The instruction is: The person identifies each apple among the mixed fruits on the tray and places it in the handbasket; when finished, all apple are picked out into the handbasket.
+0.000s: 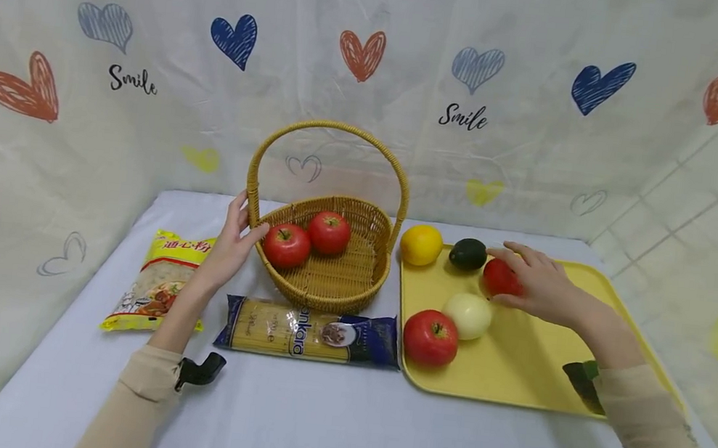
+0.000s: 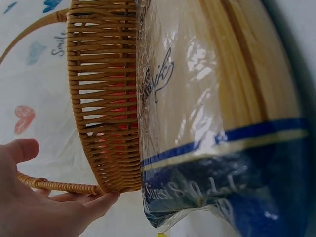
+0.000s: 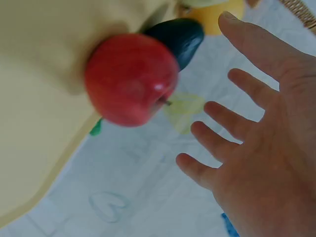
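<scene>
A glancing touch from the empty, spread right hand (image 1: 552,292) could roll the rear apple (image 1: 501,278) on the tray (image 1: 514,372) into the avocado (image 1: 468,254), while the left hand (image 1: 228,250), fingers unclenched, touches the basket (image 1: 324,302).

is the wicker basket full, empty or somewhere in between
Partly full: in the head view, the basket holds two red apples, with bare space beside them.

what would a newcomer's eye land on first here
Probably the tall-handled wicker basket near the middle of the head view, with two red apples inside and the left hand at its left side. Next, likely the yellow tray to its right, where the right hand is spread near another red apple.
</scene>
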The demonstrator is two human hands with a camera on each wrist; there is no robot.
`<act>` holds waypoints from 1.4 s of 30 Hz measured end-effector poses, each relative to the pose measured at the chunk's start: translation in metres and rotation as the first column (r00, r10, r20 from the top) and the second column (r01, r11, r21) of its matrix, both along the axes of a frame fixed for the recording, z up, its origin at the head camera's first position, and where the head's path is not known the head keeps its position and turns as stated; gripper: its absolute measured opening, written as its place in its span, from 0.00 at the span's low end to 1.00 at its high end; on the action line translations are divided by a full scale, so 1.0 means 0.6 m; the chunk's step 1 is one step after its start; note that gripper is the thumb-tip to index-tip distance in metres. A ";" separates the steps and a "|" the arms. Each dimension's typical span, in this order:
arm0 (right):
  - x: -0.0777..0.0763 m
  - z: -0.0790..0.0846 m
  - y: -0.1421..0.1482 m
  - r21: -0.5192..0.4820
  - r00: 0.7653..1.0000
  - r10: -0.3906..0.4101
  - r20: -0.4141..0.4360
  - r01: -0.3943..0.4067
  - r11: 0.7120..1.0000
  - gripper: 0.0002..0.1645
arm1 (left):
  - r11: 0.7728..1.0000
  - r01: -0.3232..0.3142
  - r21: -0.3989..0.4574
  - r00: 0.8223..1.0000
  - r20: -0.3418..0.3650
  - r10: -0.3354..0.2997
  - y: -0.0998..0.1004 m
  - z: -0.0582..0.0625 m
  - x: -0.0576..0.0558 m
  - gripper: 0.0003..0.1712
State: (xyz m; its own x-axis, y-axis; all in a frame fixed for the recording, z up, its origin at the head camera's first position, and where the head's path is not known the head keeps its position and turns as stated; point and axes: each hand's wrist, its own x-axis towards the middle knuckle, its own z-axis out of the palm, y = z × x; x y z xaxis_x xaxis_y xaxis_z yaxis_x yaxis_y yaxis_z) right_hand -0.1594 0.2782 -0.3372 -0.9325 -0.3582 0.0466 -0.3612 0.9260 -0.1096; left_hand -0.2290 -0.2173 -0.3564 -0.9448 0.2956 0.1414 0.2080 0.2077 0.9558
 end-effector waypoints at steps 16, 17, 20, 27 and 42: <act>-0.023 -0.032 0.051 -0.064 1.000 -0.020 -0.002 0.020 0.998 0.62 | 1.000 -0.003 0.002 1.000 0.007 0.003 -0.001 -0.001 0.002 0.45; -0.026 -0.034 0.052 -0.062 1.000 -0.020 0.000 0.020 0.998 0.62 | 1.000 -0.003 0.003 1.000 0.008 0.003 -0.002 -0.004 -0.001 0.45; -0.029 -0.046 0.054 -0.061 1.000 -0.022 0.019 0.024 0.998 0.60 | 1.000 -0.005 0.008 1.000 0.010 0.005 -0.005 -0.014 -0.009 0.45; -0.026 -0.075 0.061 -0.116 0.999 -0.011 0.052 0.017 0.993 0.62 | 1.000 -0.006 -0.004 1.000 0.019 0.006 -0.004 -0.010 -0.006 0.46; -0.011 -0.071 0.056 -0.139 0.992 -0.055 0.109 0.070 0.988 0.49 | 1.000 -0.008 -0.009 1.000 0.010 0.008 0.001 0.002 0.006 0.45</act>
